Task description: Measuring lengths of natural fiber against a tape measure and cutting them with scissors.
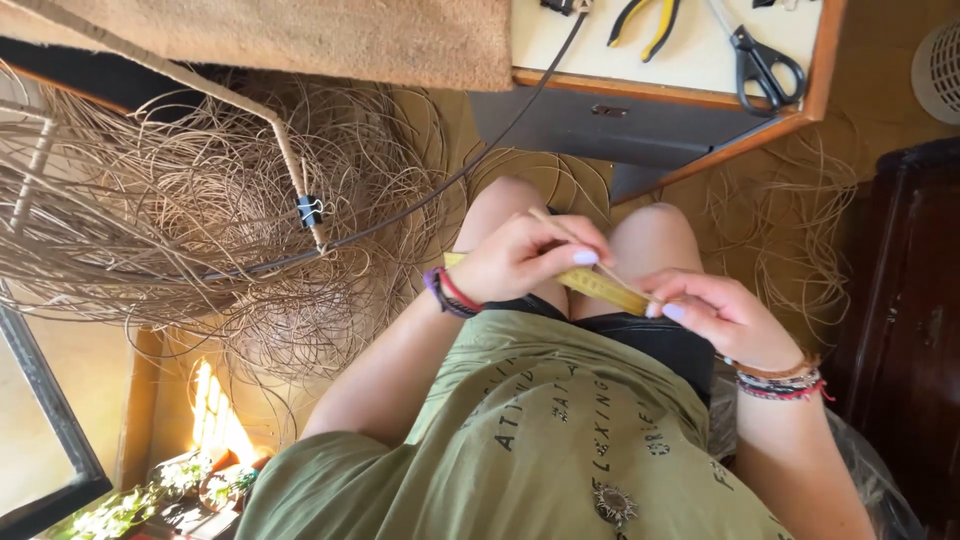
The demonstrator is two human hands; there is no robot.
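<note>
The left hand (525,258) is curled over the lap, its fingers pinching a thin cane strand (575,243) against a yellow ruler (600,287). The right hand (715,315) pinches the other end of the ruler between thumb and fingertips, so the ruler runs slantwise between the two hands, just above the bare knees. The strand lies along the ruler from the left hand toward the right. Both wrists wear bead bracelets (780,382), and the person wears an olive shirt (560,440).

To the left of the hands lies a big tangle of loose cane (200,210), with a wire frame (285,150) standing in it and a black clip (310,211) gripping the frame's wrapped bar. A dark cable (470,165) runs from the tangle up to the far table (690,95). On that table rest yellow-handled pliers (645,20) and black scissors (765,65). More cane coils lie on the floor to the right, beside a dark wooden cabinet (915,300). Near left, potted plants (150,495) sit in sunlight.
</note>
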